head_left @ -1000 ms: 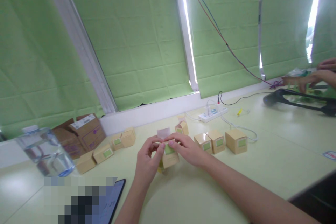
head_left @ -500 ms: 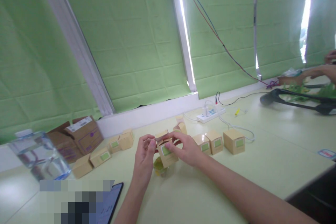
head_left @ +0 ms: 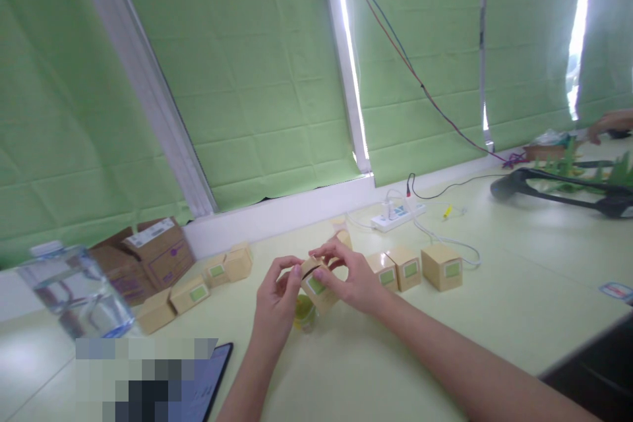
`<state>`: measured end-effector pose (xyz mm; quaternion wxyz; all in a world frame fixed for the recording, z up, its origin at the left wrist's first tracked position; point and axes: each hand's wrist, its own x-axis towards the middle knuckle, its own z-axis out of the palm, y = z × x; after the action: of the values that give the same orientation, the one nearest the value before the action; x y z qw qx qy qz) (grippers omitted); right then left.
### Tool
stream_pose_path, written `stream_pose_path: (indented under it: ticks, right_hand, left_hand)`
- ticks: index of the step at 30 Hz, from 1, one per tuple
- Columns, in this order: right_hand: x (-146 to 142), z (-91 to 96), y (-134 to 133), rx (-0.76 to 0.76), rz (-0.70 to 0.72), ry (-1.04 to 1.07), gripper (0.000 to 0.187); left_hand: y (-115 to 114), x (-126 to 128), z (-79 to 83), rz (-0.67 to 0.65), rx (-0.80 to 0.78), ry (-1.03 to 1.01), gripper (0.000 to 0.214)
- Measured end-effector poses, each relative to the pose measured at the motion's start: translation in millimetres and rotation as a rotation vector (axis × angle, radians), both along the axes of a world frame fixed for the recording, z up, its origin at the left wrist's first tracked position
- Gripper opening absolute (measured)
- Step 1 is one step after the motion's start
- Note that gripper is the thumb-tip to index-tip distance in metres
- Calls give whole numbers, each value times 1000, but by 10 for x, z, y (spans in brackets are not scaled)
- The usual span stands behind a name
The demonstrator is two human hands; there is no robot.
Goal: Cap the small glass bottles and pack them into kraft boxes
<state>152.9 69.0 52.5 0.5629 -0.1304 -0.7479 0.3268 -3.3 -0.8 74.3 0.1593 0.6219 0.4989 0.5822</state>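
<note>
Between my two hands is a small tan cardboard box [head_left: 321,293] with a green label, tilted, its top flap nearly down with a dark slit along the edge. My left hand [head_left: 278,290] pinches the box's upper left edge with thumb and fingertips. Around its right side and top my right hand [head_left: 349,275] is closed, thumb on the front near the label. Just below the box, a small clear cup with yellow-green contents [head_left: 305,313] stands on the pale table [head_left: 386,362], partly hidden by the box and my left hand.
Similar small boxes stand right [head_left: 442,267] and left [head_left: 189,295]. Behind are an open brown carton [head_left: 163,254] and a power strip [head_left: 398,216] with cables. A water bottle [head_left: 76,293] and a tablet [head_left: 212,376] lie left. Far right, another person's hand [head_left: 610,124] is above green plants.
The box's raised top flap has been folded down toward the opening. My right fingers have shifted over the top. The other person's hand at far right has drawn back.
</note>
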Motion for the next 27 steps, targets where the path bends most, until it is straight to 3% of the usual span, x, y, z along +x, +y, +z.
stream_pose_path:
  ticks: [20, 27]
  right_hand:
    - [38, 8, -17, 101, -23, -45, 22]
    - [31, 25, -50, 32, 19, -35, 18]
  left_hand:
    - [72, -48, -111, -94, 101, 91, 15]
    - [39, -8, -114, -96, 106, 136, 15]
